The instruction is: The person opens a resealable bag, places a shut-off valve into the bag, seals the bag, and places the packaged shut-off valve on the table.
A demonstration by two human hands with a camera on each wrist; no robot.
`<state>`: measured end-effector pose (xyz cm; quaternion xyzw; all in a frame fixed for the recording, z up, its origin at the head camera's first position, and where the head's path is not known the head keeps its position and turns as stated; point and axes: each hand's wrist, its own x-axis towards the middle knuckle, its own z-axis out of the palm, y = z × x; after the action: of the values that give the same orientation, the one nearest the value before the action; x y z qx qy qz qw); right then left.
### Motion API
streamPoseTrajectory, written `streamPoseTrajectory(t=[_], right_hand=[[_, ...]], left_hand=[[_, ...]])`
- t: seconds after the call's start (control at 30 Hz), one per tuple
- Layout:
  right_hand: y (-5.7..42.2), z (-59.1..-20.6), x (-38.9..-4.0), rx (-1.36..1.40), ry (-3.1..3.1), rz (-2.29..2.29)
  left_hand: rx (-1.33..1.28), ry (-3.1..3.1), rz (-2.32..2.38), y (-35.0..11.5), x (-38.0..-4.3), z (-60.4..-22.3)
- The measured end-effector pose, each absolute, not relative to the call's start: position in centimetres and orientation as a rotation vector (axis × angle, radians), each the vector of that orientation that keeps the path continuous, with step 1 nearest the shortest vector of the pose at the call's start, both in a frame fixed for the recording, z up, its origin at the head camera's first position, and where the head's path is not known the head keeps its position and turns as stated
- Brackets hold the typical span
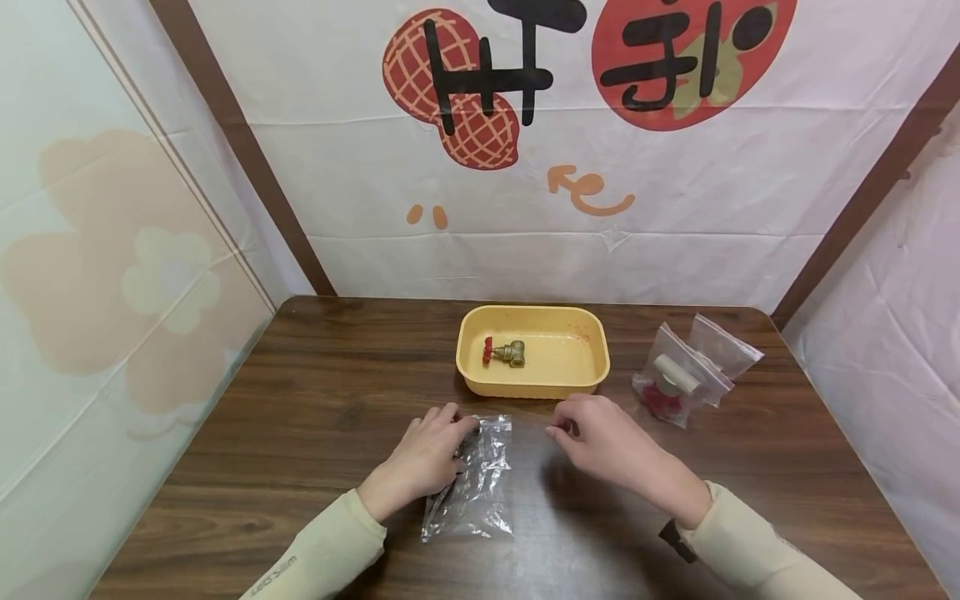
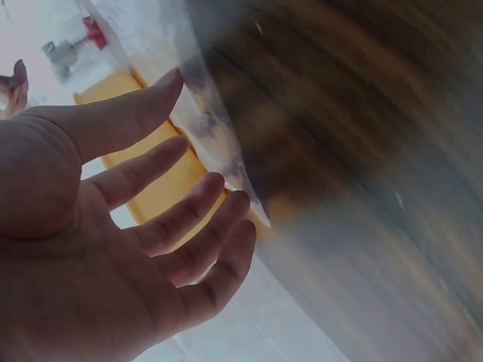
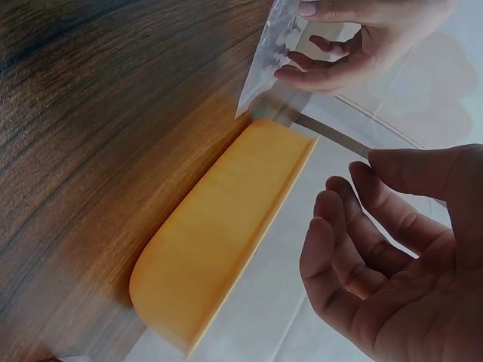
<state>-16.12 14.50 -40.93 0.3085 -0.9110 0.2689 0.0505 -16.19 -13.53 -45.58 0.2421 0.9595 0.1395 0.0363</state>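
A clear plastic zip bag (image 1: 480, 487) lies flat on the table in front of the person. The left hand (image 1: 423, 450) is at its left side, thumb and fingertips right at the bag's edge. In the left wrist view its fingers (image 2: 202, 249) are loosely bent and spread apart from the thumb. To the bag's right, the right hand (image 1: 611, 437) hovers over the table with nothing in it, its fingers (image 3: 355, 226) loosely curled. Beyond both hands stands a yellow tray (image 1: 532, 390), holding a brass valve (image 1: 512, 353) with a red handwheel (image 1: 487, 351).
At the right, two zip bags stand or lean close together; the nearer bag (image 1: 693, 367) contains a white cylindrical piece (image 1: 677, 373) and something red (image 1: 662, 402). Behind the dark wooden table (image 1: 300, 417) hangs a printed white cloth (image 1: 525, 250), with more cloth at both sides.
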Motion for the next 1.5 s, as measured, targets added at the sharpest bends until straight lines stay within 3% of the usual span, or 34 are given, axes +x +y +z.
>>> streamPoseTrajectory(t=[0.33,1.0,1.5], right_hand=[[13.8,-41.1,-16.5,0.965,-2.823,0.819],[12.8,-42.9,-17.9,0.854,-3.025,0.784],[12.8,-42.7,-18.3,0.963,-3.051,0.615]], left_hand=[[0.871,2.944,0.404,-12.1,-16.2,-45.9],[0.666,2.847,0.427,-13.7,-16.9,-45.7],[0.777,2.795,0.397,-12.1,-16.6,-45.6]])
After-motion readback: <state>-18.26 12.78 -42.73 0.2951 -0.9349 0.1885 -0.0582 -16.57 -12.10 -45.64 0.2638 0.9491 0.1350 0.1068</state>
